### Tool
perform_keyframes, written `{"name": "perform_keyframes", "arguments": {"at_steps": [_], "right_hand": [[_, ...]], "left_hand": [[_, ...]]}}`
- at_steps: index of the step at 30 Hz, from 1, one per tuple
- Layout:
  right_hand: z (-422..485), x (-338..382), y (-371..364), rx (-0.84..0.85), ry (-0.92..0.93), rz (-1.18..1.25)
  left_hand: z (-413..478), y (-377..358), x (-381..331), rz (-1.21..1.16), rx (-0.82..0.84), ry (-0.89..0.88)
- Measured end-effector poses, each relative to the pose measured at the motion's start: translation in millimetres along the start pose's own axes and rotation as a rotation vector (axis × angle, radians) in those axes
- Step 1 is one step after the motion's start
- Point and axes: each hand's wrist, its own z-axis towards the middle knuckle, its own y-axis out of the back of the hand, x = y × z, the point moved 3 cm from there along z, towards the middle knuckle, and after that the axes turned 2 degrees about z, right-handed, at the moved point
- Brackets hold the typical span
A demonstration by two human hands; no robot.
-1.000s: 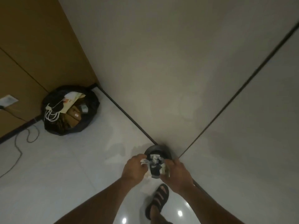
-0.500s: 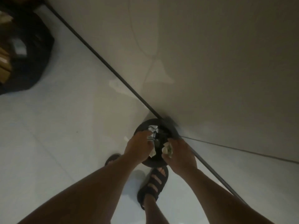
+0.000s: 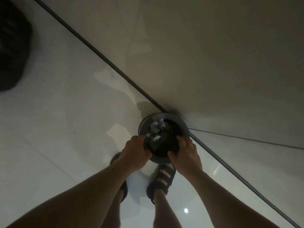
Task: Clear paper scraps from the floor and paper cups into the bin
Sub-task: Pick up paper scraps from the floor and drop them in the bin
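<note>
Head view, dim light. Person stands over a small round bin (image 3: 181, 121) set in the floor corner where the two walls meet, just beside the dark skirting strip (image 3: 98, 53).

- Paper scraps (image 3: 155, 129): pale crumpled bits inside the bin, heaped toward its far-left rim on a dark liner (image 3: 166, 145). No paper cups in view.
- Left hand (image 3: 134, 152): fingers curled over the bin's near-left rim, gripping it at the liner edge.
- Right hand (image 3: 185, 153): thumb and fingers clamped on the near-right rim, gripping likewise.
- Right sandal (image 3: 162, 178) is just beside the bin's near side. A black rubbish bag (image 3: 11, 46) sits well apart, at the upper left edge of the view.

Risks (judgement):
1. The scraps sit high near the rim. Tilting the bin or tugging the liner could tip them back onto the floor (image 3: 57, 129).
2. If the liner slips off the rim, the scraps could drop beneath it.
3. The foot could knock the bin.
4. In this light, pale scraps on the pale floor could be overlooked.

Writing and brands: none legible anywhere.
</note>
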Motion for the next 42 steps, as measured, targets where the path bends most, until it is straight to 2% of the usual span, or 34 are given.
{"name": "perform_keyframes", "arguments": {"at_steps": [4, 11, 17, 21, 25, 36, 42], "right_hand": [[-58, 23, 42, -0.037, -0.085, 0.121], [-181, 66, 143, -0.205, -0.207, 0.289], [-297, 59, 199, -0.349, -0.271, 0.363], [-389, 31, 205, -0.455, -0.360, 0.390], [-489, -14, 182, -0.561, -0.493, 0.455], [-774, -124, 51, -0.784, -0.920, 0.698], [-887, -165, -2, -0.912, -1.118, 0.811]], "left_hand": [[-42, 49, -38, 0.018, -0.029, -0.112], [-136, 137, -143, 0.202, -0.035, -0.331], [-233, 131, -205, 0.387, 0.100, -0.451], [-305, 93, -236, 0.493, 0.192, -0.523], [-382, 38, -272, 0.589, 0.250, -0.651], [-632, -186, -306, 0.872, 0.465, -1.089], [-735, -281, -308, 1.025, 0.564, -1.283]]}}
